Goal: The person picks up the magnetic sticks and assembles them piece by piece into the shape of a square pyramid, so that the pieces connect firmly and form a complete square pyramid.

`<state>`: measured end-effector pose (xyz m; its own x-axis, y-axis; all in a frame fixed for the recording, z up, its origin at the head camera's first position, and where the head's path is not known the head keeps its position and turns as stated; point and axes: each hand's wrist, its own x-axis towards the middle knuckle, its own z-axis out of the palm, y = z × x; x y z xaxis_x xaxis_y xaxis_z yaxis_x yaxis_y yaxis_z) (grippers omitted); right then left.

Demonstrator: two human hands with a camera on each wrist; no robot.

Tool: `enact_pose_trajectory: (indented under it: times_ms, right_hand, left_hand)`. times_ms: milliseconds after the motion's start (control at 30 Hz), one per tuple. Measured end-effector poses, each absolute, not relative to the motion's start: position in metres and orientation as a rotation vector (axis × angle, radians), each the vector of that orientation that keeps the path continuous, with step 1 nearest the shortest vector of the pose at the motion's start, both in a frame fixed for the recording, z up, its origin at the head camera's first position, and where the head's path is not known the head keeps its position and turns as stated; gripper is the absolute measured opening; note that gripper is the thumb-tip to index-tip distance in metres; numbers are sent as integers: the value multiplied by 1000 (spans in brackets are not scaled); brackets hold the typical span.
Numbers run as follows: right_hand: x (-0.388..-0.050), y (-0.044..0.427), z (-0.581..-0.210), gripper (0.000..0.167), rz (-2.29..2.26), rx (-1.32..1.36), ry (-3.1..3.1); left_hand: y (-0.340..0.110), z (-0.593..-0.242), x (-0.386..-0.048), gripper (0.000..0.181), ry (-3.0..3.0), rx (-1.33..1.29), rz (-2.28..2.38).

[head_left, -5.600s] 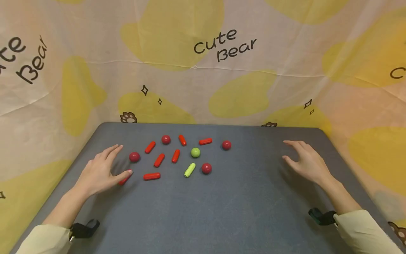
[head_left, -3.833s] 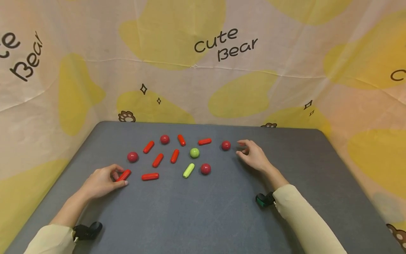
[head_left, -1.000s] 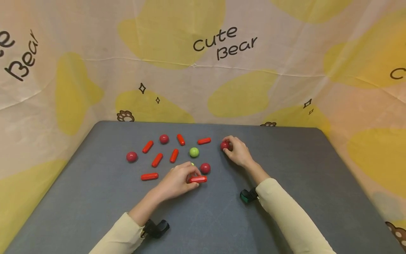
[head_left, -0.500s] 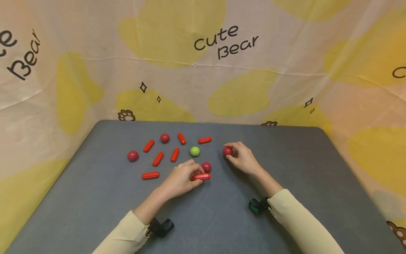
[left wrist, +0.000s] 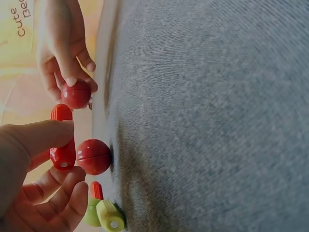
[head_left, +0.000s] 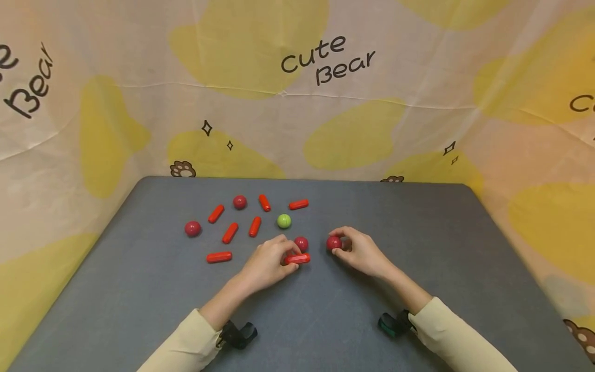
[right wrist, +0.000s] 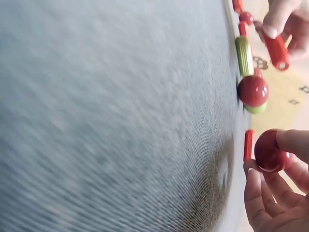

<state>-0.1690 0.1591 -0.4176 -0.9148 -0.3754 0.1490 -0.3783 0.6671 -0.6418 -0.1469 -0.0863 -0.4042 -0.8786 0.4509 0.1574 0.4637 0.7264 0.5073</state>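
Note:
My left hand (head_left: 266, 262) pinches a ribbed red rod (head_left: 298, 258) between thumb and fingers, raised off the table in the left wrist view. My right hand (head_left: 364, 252) holds a dark red ball (head_left: 333, 243) by thumb and fingertips. In the right wrist view that ball (right wrist: 271, 151) hangs above the surface. Between the two hands a second dark red ball (head_left: 301, 244) rests on the table, just behind the held rod. A yellow-green rod (left wrist: 111, 215), with a pale dot on its end, lies by my left fingers; in the head view the left hand hides it.
Several red rods (head_left: 230, 233) lie scattered on the grey table (head_left: 297, 330), left and behind my left hand. Two more dark red balls (head_left: 192, 229) and a green ball (head_left: 284, 221) lie among them. A patterned cloth (head_left: 353, 134) rises behind the table.
The left hand picked up a red rod at the left and carried it to the middle. The right hand came in from the right, gripped the far-right ball and brought it nearer.

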Motion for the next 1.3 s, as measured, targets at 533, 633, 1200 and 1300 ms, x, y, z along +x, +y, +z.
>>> enact_pose_trajectory:
  times_ms: [533, 633, 1200, 1300]
  right_hand:
    - [-143, 139, -417, 33, 1310, 720, -2895]
    - [-142, 137, -417, 34, 1300, 739, -2875]
    - [-143, 145, -416, 34, 1153, 864, -2871]
    - [-143, 148, -417, 34, 1129, 862, -2870]
  left_hand:
    - [-79, -409, -147, 18, -2862, -826, -837]
    - [-79, -409, -147, 18, -2857, -830, -849]
    - [-83, -404, -149, 21, -2905, -866, -874]
    - [-87, -400, -151, 20, -2894, -854, -919]
